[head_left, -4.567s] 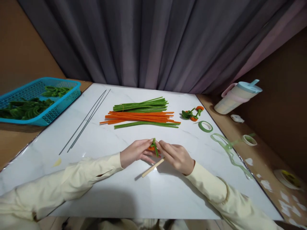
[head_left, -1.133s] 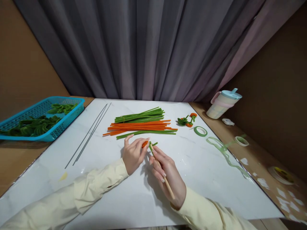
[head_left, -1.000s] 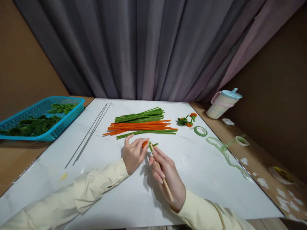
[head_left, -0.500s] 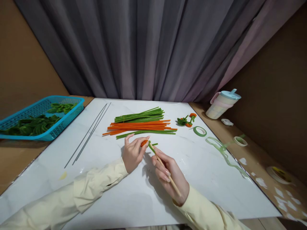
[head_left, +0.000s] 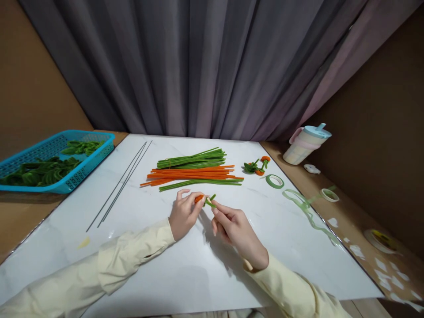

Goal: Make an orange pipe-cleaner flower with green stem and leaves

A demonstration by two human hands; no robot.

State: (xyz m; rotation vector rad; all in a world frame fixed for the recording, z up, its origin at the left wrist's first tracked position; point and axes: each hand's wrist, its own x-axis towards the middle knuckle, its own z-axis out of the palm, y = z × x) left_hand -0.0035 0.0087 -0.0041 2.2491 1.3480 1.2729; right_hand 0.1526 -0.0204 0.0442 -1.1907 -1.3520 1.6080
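Fingers (head_left: 198, 201) of our left hand (head_left: 183, 217) pinch the orange-and-green pipe-cleaner piece (head_left: 204, 201); fingers of our right hand (head_left: 236, 230) close on its green end. We judge the piece light, soft and easily bent, best held at the orange coil. It is small, fuzzy, orange at left, green at right, raised just above the surface (head_left: 185, 265). Beyond the piece lie orange and green pipe cleaners (head_left: 194, 171); right of them, a green tape roll (head_left: 275, 181).
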